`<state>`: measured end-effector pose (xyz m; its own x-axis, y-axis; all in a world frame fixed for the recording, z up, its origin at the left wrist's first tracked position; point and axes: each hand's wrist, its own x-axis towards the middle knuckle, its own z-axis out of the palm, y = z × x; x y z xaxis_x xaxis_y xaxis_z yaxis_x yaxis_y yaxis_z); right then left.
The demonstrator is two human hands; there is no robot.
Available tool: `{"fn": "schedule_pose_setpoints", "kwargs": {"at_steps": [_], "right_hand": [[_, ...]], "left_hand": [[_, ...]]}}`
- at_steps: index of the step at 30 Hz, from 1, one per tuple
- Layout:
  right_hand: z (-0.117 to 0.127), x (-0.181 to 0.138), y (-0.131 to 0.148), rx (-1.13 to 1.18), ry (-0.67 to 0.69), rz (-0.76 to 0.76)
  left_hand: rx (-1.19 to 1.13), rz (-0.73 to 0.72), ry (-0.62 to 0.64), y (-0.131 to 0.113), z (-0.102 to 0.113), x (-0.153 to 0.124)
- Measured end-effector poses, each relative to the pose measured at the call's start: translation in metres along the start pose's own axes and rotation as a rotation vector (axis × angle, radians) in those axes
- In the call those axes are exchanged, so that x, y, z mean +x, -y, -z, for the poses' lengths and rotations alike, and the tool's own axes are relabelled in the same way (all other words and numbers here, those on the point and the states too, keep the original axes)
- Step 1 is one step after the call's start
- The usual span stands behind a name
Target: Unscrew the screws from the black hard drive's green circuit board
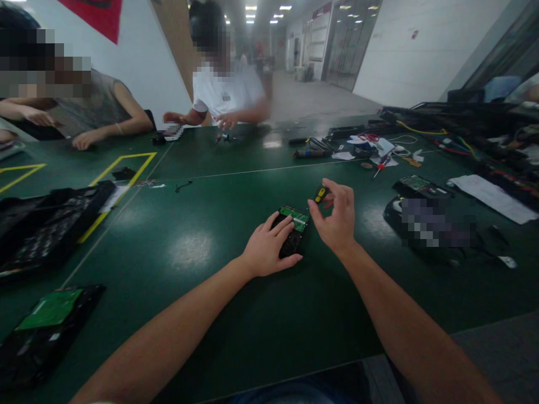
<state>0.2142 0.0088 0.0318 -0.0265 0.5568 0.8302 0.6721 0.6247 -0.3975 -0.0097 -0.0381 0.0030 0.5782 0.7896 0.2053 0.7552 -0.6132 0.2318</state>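
A black hard drive (290, 245) with a green circuit board (300, 217) lies on the green table in front of me. My left hand (269, 244) is laid over it, fingers across its top and thumb along the near edge, gripping it against the tabletop. Just right of the drive, my right hand (337, 216) is closed in a pinch around a small black-and-yellow screwdriver (320, 194), held above the table. Its shaft and tip are too small to make out.
Another green-boarded black unit (50, 310) lies at the lower left, below a black plastic housing (54, 224). To the right are a cluttered black part (396, 216), a white sheet (497, 196), cables and a red screwdriver (381, 166). Two people (227, 92) work across the table.
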Motion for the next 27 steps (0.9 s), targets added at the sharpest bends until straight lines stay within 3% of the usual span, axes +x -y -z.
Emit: {"fn": "schedule_pose_setpoints", "kwargs": {"at_steps": [12,20,27], "right_hand": [[0.0000,0.0001,-0.0009,0.024,0.002,-0.064],[-0.0021,-0.0009,-0.0008,0.067,0.012,0.013],[-0.0007,-0.0007,-0.0012,0.025,0.003,-0.022]], "left_hand": [[0.012,-0.002,-0.007,-0.0008,-0.0003,-0.0006],[0.007,-0.012,-0.019,0.0005,-0.0016,0.0000],[0.016,-0.005,-0.009,0.0003,-0.0005,-0.0002]]}}
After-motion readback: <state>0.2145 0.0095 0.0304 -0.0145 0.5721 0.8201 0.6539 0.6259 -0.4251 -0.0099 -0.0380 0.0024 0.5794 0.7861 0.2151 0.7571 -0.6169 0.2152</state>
